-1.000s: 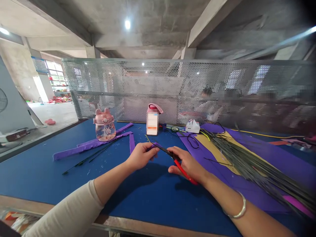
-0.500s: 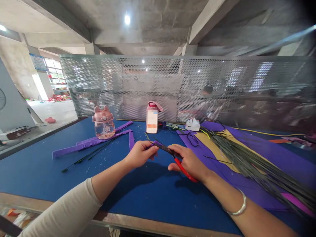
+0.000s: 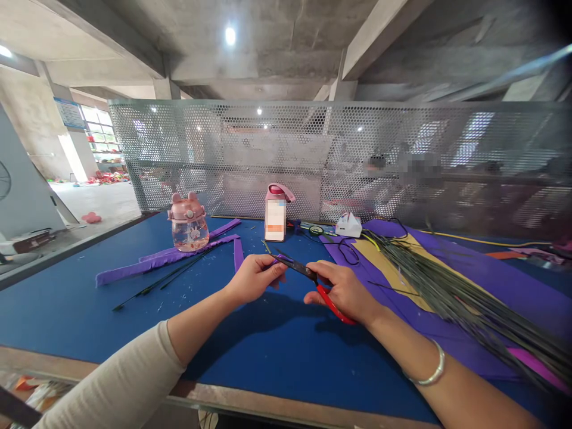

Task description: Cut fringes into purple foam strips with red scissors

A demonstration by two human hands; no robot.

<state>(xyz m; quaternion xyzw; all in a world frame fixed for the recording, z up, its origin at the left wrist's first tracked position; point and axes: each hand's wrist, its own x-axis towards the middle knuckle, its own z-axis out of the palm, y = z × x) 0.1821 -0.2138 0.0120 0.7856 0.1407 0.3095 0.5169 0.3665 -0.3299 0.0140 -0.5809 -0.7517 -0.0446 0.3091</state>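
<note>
Left hand [image 3: 257,277] hides most of the purple strip [image 3: 286,258]; a bit shows by the blades, contact hard to make out. Strip sits at left fingertips, left grip pinched on it. Right hand [image 3: 343,292] has its grip round the scissors [image 3: 304,271], partly covering them, blades toward left fingers. Both hands over tabletop [image 3: 277,357], forearms angled inward; left sleeve [image 3: 120,372] cut off at bottom.

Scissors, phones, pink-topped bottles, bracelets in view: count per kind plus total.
Scissors: 1
Phone: 1
Pink-topped bottles: 2, one partly hidden behind the phone
Bracelet: 1
Total: 5
</note>
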